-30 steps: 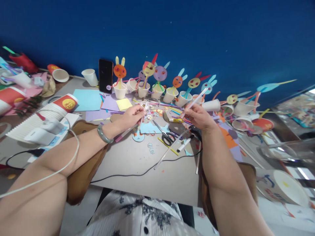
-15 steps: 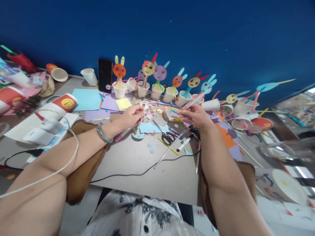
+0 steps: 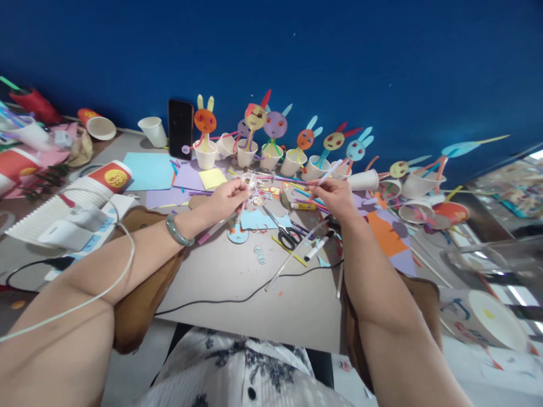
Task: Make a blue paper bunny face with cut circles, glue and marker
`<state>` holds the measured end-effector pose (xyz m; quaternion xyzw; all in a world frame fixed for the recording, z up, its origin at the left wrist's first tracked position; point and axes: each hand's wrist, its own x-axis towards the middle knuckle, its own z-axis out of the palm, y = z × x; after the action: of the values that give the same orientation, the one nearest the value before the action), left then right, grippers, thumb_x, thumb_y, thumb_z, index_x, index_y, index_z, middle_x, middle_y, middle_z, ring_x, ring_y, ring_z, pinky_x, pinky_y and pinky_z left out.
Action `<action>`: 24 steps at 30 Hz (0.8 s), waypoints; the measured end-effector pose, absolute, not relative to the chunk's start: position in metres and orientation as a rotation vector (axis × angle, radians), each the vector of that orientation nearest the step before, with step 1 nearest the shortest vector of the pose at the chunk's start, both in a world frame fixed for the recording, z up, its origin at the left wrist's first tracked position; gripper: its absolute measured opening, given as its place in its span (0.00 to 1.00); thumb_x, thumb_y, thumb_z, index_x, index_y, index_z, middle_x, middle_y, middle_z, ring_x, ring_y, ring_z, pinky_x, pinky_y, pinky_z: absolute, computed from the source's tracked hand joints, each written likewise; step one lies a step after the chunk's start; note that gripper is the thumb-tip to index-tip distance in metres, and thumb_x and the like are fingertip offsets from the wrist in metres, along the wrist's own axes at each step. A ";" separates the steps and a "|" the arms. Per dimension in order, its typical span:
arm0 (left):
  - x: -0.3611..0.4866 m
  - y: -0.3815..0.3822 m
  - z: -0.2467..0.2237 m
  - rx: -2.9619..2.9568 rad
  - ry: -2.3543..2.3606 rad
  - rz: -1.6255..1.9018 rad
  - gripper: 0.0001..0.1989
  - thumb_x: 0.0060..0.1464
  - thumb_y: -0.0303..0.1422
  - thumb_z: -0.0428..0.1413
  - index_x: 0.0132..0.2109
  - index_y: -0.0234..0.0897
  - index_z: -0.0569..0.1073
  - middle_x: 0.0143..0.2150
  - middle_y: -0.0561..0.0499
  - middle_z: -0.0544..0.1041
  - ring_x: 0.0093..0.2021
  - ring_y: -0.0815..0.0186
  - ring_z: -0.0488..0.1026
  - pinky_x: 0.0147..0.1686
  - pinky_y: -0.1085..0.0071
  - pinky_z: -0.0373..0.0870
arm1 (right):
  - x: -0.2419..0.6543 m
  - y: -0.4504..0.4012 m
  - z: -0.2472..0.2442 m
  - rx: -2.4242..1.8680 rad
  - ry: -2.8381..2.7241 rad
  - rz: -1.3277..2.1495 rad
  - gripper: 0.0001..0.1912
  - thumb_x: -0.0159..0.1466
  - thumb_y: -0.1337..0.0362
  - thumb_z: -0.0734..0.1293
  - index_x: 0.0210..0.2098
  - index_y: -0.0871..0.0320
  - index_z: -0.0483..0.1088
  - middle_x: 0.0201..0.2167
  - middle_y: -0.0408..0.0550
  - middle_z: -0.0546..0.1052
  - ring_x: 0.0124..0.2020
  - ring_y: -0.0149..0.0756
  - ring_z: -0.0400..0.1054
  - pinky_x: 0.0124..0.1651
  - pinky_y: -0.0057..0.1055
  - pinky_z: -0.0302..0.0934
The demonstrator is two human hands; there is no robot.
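My left hand (image 3: 230,199) is closed in a pinch on a small pale paper piece (image 3: 250,181) above the middle of the littered table. To the right, my right hand (image 3: 335,198) has its fingers closed around a pale translucent strip (image 3: 330,173) that points up and away. Between the hands lie paper scraps, colored pipe cleaners and a yellow marker (image 3: 304,206). Black-handled scissors (image 3: 290,238) rest open below a light blue paper (image 3: 261,220). A blue round paper face (image 3: 237,233) is under my left hand.
White cups (image 3: 293,163) holding paper rabbit heads line the wall. At left are a phone (image 3: 180,129), stacked cups (image 3: 76,198) and a power strip (image 3: 91,243). A black cable (image 3: 229,301) crosses the table (image 3: 254,319). More cups lie at the right.
My right hand has shifted slightly, and less of the pale strip shows beyond its fingers. My left hand keeps nearly the same place and pinch.
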<state>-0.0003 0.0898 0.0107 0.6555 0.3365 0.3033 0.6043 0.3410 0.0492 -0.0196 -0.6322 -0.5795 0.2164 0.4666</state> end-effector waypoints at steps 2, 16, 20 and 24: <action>0.000 0.090 0.010 1.514 0.778 0.704 0.08 0.64 0.28 0.55 0.35 0.38 0.67 0.24 0.57 0.71 0.21 0.75 0.66 0.23 0.77 0.62 | 0.343 0.050 -0.022 -1.566 -1.429 0.514 0.11 0.58 0.55 0.76 0.37 0.53 0.80 0.25 0.42 0.79 0.28 0.37 0.74 0.42 0.38 0.73; 0.000 0.089 0.013 1.530 0.800 0.694 0.09 0.65 0.24 0.53 0.34 0.37 0.67 0.24 0.57 0.70 0.21 0.76 0.66 0.23 0.77 0.63 | 0.332 0.047 -0.008 -1.478 -1.183 0.816 0.25 0.59 0.37 0.71 0.39 0.52 0.78 0.35 0.49 0.83 0.27 0.39 0.73 0.40 0.44 0.74; 0.001 0.090 0.012 1.519 0.798 0.696 0.08 0.65 0.25 0.53 0.34 0.37 0.67 0.24 0.57 0.70 0.20 0.76 0.66 0.22 0.77 0.62 | 0.339 0.051 -0.009 -1.507 -1.146 0.845 0.26 0.60 0.33 0.67 0.40 0.48 0.77 0.36 0.52 0.83 0.30 0.44 0.75 0.45 0.49 0.73; 0.001 0.090 0.013 1.532 0.794 0.699 0.08 0.64 0.25 0.54 0.34 0.36 0.68 0.24 0.57 0.71 0.21 0.76 0.66 0.22 0.78 0.62 | 0.340 0.052 -0.009 -1.443 -1.111 0.878 0.26 0.57 0.33 0.69 0.38 0.47 0.78 0.33 0.51 0.82 0.28 0.43 0.73 0.41 0.49 0.72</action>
<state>0.0009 0.0899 0.0131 0.6602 0.3421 0.3012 0.5969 0.3397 0.0518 -0.0089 -0.6048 -0.4657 0.3681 0.5309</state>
